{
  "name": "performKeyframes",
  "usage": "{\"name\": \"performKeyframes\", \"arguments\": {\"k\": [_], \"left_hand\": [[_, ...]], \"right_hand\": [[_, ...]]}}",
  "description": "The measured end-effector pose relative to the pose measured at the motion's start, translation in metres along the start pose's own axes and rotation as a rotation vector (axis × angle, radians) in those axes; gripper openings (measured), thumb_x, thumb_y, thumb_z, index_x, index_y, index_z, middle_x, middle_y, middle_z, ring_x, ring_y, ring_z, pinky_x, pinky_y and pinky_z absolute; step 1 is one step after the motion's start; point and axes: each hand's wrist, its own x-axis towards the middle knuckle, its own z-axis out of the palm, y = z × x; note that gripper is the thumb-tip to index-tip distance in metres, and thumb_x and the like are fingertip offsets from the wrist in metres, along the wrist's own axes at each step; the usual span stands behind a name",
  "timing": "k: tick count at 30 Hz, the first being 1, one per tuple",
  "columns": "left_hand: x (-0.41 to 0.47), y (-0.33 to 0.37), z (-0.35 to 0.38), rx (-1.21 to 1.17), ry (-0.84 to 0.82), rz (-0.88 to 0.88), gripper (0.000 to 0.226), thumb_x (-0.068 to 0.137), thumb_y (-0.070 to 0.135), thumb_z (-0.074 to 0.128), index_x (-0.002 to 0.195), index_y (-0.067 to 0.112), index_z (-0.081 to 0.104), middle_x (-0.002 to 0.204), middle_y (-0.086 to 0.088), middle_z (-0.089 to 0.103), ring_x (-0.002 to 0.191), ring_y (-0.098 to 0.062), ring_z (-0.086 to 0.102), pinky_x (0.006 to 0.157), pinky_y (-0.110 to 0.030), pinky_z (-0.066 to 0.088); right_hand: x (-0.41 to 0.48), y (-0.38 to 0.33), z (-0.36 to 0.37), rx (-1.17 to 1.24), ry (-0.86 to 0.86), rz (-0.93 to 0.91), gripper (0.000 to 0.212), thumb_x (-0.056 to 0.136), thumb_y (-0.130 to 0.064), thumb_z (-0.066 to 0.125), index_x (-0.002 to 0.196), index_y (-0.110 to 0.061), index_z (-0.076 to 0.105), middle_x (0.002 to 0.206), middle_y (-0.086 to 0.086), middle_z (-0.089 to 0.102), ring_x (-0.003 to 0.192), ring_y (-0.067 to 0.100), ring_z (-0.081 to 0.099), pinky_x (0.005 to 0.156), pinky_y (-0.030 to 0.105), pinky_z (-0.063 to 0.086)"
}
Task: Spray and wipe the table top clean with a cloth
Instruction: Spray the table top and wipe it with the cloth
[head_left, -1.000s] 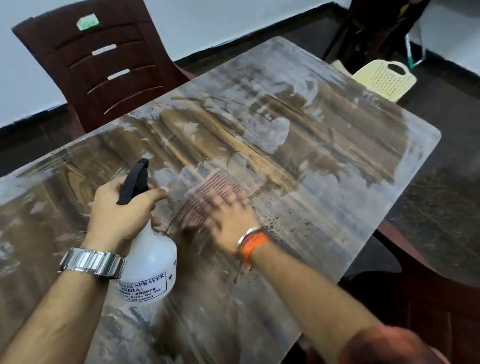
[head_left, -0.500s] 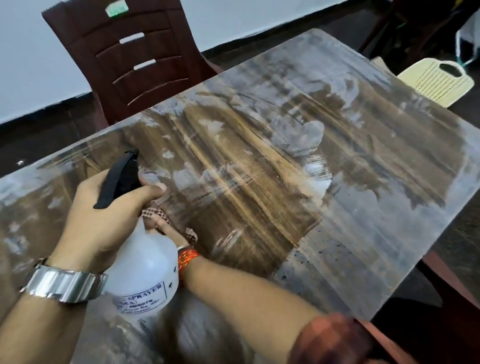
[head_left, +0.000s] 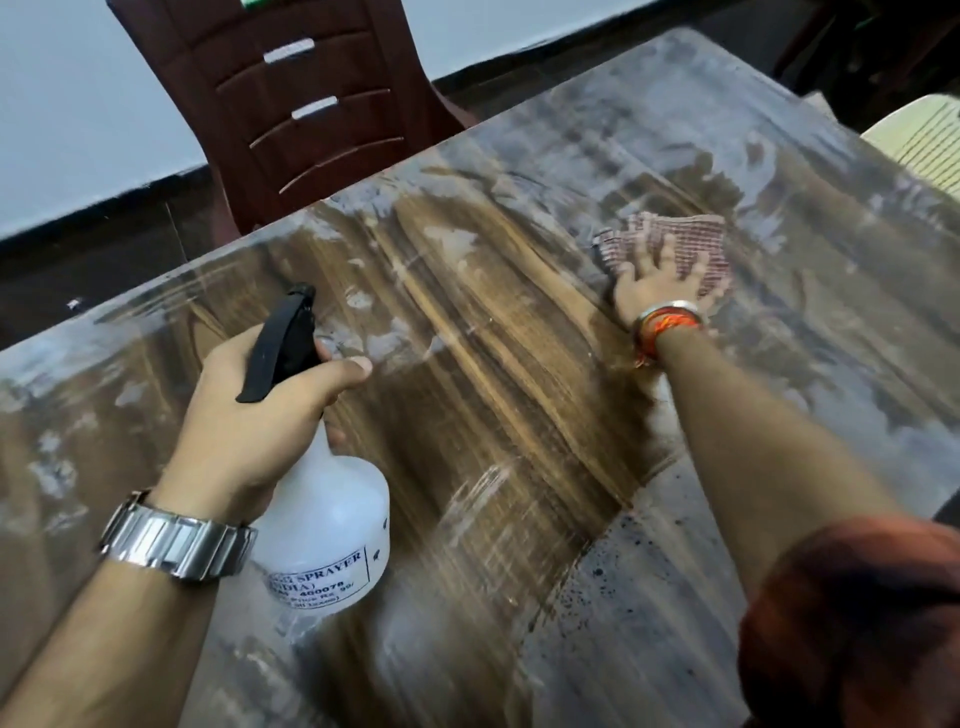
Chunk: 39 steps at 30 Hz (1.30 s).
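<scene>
The wiping step was in hand. The right grip (head_left: 652, 278) lay flat with its fingers spread apart, pressing the checked cloth (head_left: 685, 244) onto the far right part of the bench (head_left: 519, 415). It held nothing curled in it. The left grip (head_left: 249, 415) was clamped around the neck of the white spray bottle (head_left: 332, 525), thumb hooked over the front by the black trigger. The bottle was upright over the near left of the bench, and whether its base touched the surface could not be told.

A broad dark, wet-looking band of wood grain ran through the middle, judged to be already wiped. Pale grey film covered the near left, the far edge and the right side, and dark specks (head_left: 623, 545) sat on the dull patch near the right forearm. The next move likely called for dragging the cloth under steady flat pressure across the film beside it, and perhaps a fresh spray on the dry speckled patch.

A dark brown plastic chair (head_left: 291, 104) stood against the far edge, with a pale wall (head_left: 78, 104) behind it. A cream slatted plastic piece (head_left: 924, 140) showed at the right edge.
</scene>
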Motion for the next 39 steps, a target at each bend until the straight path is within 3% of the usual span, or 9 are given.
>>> {"name": "performKeyframes", "arguments": {"k": [6, 9, 13, 18, 21, 25, 31, 34, 39], "left_hand": [[-0.017, 0.000, -0.011, 0.017, 0.019, -0.012, 0.028, 0.049, 0.042, 0.085, 0.060, 0.025, 0.067, 0.070, -0.010, 0.062, 0.070, -0.031, 0.061, 0.074, -0.067, 0.054], [-0.031, 0.006, -0.014, 0.016, 0.003, -0.007, 0.029, 0.045, 0.044, 0.083, 0.061, 0.025, 0.068, 0.068, -0.007, 0.063, 0.065, -0.030, 0.063, 0.072, -0.057, 0.057], [-0.042, 0.006, -0.014, -0.011, -0.054, 0.011, 0.040, 0.051, 0.036, 0.085, 0.072, 0.010, 0.064, 0.065, -0.008, 0.060, 0.058, -0.029, 0.059, 0.063, -0.047, 0.053], [-0.054, -0.004, -0.011, 0.026, -0.129, 0.040, 0.055, 0.054, 0.041, 0.086, 0.084, 0.000, 0.064, 0.075, -0.020, 0.060, 0.065, -0.035, 0.060, 0.071, -0.062, 0.056], [-0.068, -0.011, -0.011, 0.023, -0.132, 0.033, 0.044, 0.059, 0.035, 0.086, 0.080, 0.005, 0.063, 0.076, -0.017, 0.059, 0.065, -0.033, 0.060, 0.061, -0.054, 0.057], [-0.084, -0.019, -0.007, 0.005, -0.150, 0.011, 0.029, 0.073, 0.020, 0.084, 0.081, 0.009, 0.059, 0.074, -0.010, 0.056, 0.063, -0.023, 0.058, 0.051, -0.030, 0.051], [-0.110, -0.031, -0.009, 0.004, -0.072, 0.010, 0.029, 0.063, 0.026, 0.083, 0.073, 0.014, 0.058, 0.065, -0.005, 0.056, 0.045, -0.016, 0.057, 0.056, -0.039, 0.052], [-0.129, -0.035, -0.012, -0.008, -0.024, -0.004, 0.029, 0.065, 0.024, 0.083, 0.076, 0.012, 0.058, 0.067, -0.005, 0.057, 0.048, -0.017, 0.057, 0.054, -0.040, 0.056], [-0.171, -0.046, -0.030, 0.003, 0.071, 0.005, 0.030, 0.068, 0.021, 0.083, 0.076, 0.013, 0.056, 0.068, -0.006, 0.056, 0.046, -0.018, 0.056, 0.048, -0.028, 0.051]], "right_hand": [[-0.270, -0.092, 0.088, -0.299, -0.149, -0.964, 0.061, 0.089, -0.052, 0.016, 0.149, -0.043, 0.018, 0.160, -0.006, 0.015, 0.145, 0.041, -0.007, 0.106, 0.071, -0.007], [-0.379, -0.068, 0.105, -0.224, -0.296, -1.289, 0.054, 0.088, -0.050, 0.040, 0.141, -0.043, 0.040, 0.153, -0.009, 0.034, 0.146, 0.037, 0.003, 0.111, 0.066, -0.006], [-0.340, 0.002, 0.091, -0.139, -0.130, -1.107, 0.054, 0.090, -0.049, 0.038, 0.144, -0.043, 0.035, 0.154, -0.008, 0.033, 0.144, 0.036, 0.019, 0.112, 0.063, 0.004], [-0.190, 0.098, 0.045, -0.063, 0.013, -0.220, 0.058, 0.090, -0.057, 0.017, 0.147, -0.053, 0.008, 0.160, -0.016, 0.003, 0.147, 0.029, 0.002, 0.114, 0.060, -0.001], [-0.188, 0.099, 0.046, -0.023, 0.014, -0.039, 0.054, 0.095, -0.056, 0.020, 0.147, -0.053, 0.006, 0.161, -0.015, 0.002, 0.147, 0.029, -0.001, 0.114, 0.060, -0.003], [-0.277, 0.037, 0.077, -0.103, 0.046, -0.285, 0.057, 0.095, -0.052, 0.026, 0.149, -0.048, 0.010, 0.160, -0.012, 0.007, 0.147, 0.033, 0.004, 0.113, 0.062, -0.002], [-0.460, -0.042, 0.131, -0.119, -0.119, -0.895, 0.051, 0.089, -0.048, 0.036, 0.138, -0.039, 0.046, 0.151, -0.003, 0.040, 0.144, 0.038, 0.012, 0.111, 0.066, -0.002], [-0.529, -0.043, 0.151, -0.150, -0.221, -1.144, 0.048, 0.095, -0.048, 0.033, 0.143, -0.044, 0.036, 0.155, -0.011, 0.029, 0.145, 0.035, 0.008, 0.112, 0.060, -0.006], [-0.492, 0.011, 0.138, -0.113, -0.056, -1.042, 0.050, 0.088, -0.048, 0.043, 0.136, -0.038, 0.049, 0.146, -0.007, 0.045, 0.140, 0.034, 0.025, 0.113, 0.059, 0.005]]}}
